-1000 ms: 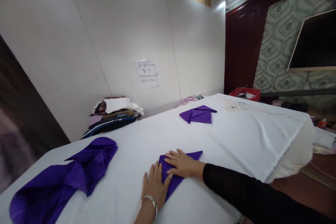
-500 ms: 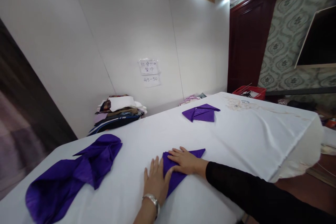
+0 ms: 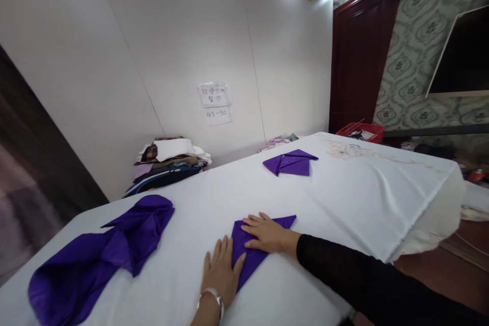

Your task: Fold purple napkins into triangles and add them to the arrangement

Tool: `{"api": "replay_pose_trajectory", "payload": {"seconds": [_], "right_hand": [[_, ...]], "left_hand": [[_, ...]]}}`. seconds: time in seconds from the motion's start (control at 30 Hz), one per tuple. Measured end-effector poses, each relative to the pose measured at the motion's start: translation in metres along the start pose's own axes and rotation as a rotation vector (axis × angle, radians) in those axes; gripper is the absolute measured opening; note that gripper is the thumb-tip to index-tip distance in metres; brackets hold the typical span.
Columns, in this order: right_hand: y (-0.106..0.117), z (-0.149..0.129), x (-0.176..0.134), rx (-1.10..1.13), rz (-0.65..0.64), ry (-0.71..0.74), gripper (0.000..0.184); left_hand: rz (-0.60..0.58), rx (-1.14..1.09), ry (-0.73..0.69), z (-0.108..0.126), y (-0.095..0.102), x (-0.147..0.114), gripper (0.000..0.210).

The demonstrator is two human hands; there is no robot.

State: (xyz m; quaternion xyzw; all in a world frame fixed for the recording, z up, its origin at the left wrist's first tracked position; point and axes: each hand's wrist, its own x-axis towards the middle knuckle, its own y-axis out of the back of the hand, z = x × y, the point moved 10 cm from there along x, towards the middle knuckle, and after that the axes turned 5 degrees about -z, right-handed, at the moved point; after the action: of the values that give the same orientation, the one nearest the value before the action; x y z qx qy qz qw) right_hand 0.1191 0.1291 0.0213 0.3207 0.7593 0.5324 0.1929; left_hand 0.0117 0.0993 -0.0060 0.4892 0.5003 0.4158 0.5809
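A purple cloth napkin, folded to a triangle-like shape with pointed ends, lies on the white tablecloth in front of me. My right hand rests flat across its upper part, fingers spread. At its left edge my left hand, with a silver band on the wrist, lies flat with fingers stretched out; the thumb touches the purple fabric. Part of the napkin is hidden under the right hand.
A loose, crumpled purple cloth lies to the left. Farther back is a folded purple napkin. Beyond the table edge stand a pile of clothes and a red basket. A paper sign hangs on the white wall.
My left hand has shifted slightly left and down, uncovering more of the napkin's left side. My right hand stays pressed on the napkin. The view has shifted a little.
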Motion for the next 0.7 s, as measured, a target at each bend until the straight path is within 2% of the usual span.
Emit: {"api": "replay_pose_trajectory", "payload": {"seconds": [0.17,0.23,0.3,0.37,0.43,0.5,0.6,0.7], "right_hand": [[0.001,-0.001,-0.001,0.013,-0.007,-0.001,0.067],[0.0,0.0,-0.001,0.018,-0.011,-0.009,0.066],[0.0,0.001,-0.001,0.015,-0.005,-0.009,0.066],[0.0,0.001,-0.001,0.004,0.007,-0.007,0.065],[-0.001,0.001,-0.001,-0.014,0.012,-0.005,0.062],[-0.002,0.003,0.0,-0.031,0.016,-0.012,0.059],[-0.002,0.004,0.001,-0.04,0.012,-0.03,0.055],[-0.002,0.003,0.001,-0.033,-0.012,-0.038,0.055]], "left_hand": [[-0.014,0.005,0.153,-0.044,0.003,-0.012,0.056],[-0.011,-0.009,0.227,-0.049,0.008,-0.015,0.058],[0.032,-0.009,0.223,-0.036,0.017,-0.015,0.061],[0.088,0.002,0.118,-0.006,0.024,-0.011,0.065],[0.094,0.008,-0.021,0.025,0.021,-0.007,0.07],[0.065,-0.001,-0.107,0.044,0.012,-0.004,0.074],[0.045,-0.023,-0.113,0.045,0.001,0.001,0.079],[0.051,-0.03,-0.113,0.04,-0.002,0.003,0.079]]}}
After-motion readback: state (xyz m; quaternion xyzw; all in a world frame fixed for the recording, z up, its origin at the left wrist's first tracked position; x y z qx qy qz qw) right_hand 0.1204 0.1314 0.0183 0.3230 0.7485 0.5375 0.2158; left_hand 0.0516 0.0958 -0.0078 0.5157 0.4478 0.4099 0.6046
